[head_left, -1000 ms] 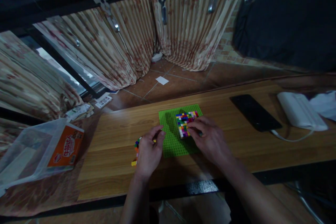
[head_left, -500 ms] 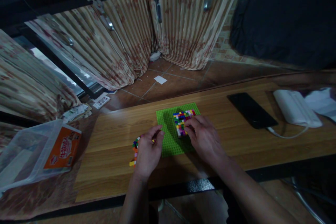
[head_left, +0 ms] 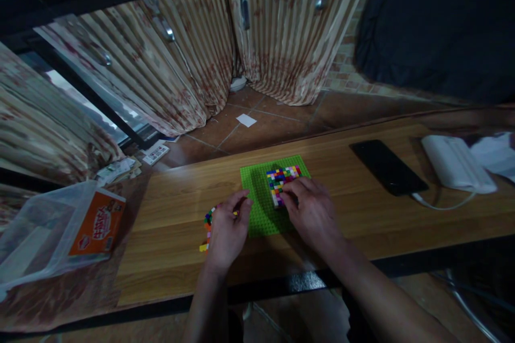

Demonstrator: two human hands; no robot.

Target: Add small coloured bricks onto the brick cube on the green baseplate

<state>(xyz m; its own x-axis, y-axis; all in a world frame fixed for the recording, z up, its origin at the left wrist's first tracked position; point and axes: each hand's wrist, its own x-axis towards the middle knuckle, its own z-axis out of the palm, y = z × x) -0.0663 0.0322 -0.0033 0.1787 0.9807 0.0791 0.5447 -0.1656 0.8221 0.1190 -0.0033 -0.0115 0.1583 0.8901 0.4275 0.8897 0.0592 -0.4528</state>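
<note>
A green studded baseplate (head_left: 257,220) lies on the wooden table, carrying a block of small multicoloured building bricks (head_left: 277,185). My right hand (head_left: 311,209) is over the right side of this block, thumb and fingers pinched at the bricks; whatever is between the fingertips is hidden. My left hand (head_left: 229,230) hovers by the plate's left edge, its fingers curled with a gap between thumb and forefinger. Loose coloured bricks (head_left: 208,228) form a curved line on the table to the left of that hand, partly covered by it. A yellow one shows in the gap.
A black phone (head_left: 388,167) with a white cable lies on the right of the table (head_left: 169,225), beside a white device (head_left: 458,163) and crumpled white paper (head_left: 497,153). A clear plastic box (head_left: 48,225) with an orange label stands off the left end. Curtains hang beyond.
The right hand's fingertips have shifted slightly on the brick block. My left hand keeps its place. The whole view has moved a little.
</note>
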